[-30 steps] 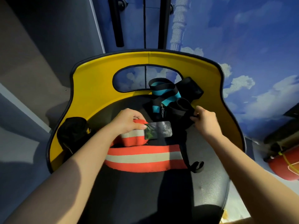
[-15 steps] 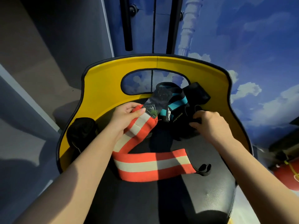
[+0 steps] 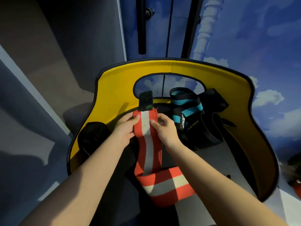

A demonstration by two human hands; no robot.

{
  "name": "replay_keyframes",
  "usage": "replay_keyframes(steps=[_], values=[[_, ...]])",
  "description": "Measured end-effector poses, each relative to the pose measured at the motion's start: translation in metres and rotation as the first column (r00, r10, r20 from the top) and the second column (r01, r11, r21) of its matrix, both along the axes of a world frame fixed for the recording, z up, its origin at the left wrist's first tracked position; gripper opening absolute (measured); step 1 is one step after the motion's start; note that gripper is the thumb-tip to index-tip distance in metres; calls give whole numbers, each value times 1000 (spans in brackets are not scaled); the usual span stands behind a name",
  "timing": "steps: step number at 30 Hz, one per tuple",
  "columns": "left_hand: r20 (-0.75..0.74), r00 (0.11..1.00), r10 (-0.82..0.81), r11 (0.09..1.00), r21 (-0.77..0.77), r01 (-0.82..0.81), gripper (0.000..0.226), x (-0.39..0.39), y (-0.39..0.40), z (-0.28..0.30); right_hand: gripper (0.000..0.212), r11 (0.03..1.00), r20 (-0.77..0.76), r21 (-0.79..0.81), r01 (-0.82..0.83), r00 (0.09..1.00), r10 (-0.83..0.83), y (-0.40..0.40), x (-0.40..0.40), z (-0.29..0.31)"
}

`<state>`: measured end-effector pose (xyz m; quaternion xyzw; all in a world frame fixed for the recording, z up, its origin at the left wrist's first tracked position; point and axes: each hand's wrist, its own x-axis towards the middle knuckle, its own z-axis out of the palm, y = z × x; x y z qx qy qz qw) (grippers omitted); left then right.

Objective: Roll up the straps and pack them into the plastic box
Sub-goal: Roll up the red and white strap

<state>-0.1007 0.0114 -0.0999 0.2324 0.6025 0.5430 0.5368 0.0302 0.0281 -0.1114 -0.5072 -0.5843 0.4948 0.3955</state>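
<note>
While the left hand [image 3: 126, 128] and right hand [image 3: 163, 128] are pinching its upper end, the orange-and-white striped fabric strap [image 3: 149, 144] is trailing down onto the dark seat [image 3: 211, 160] of a yellow-backed chair.

Straps [image 3: 187, 111] behind strap [image 3: 147, 141], seemingly apart

A yellow chair back [image 3: 228, 75] with black trim and an oval cut-out curved around a dark seat [image 3: 203, 168]. Behind it stood a wall painted with blue sky and clouds [image 3: 260, 38], with black vertical bars [image 3: 141, 25] nearby.
</note>
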Motion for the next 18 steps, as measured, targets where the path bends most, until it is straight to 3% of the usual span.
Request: replay_keyframes(steps=[3,9,14,18], values=[[-58,998,28,1000,-5,-28,30,-10,10,-4,12,1000,37,-28,13,999,-12,22,-15,-3],[-108,989,101,994,-17,-103,35,-15,55,-15,31,997,183,-34,67,981,-59,69,-30,-7],[-165,986,14,996,-79,-28,39,-18,79,-35,38,980,270,-106,167,954,-133,100,-36,-23],[-286,958,-5,994,-110,-28,46,-18,80,-49,39,992,385,-115,54,923,-6,106,-34,-30]])
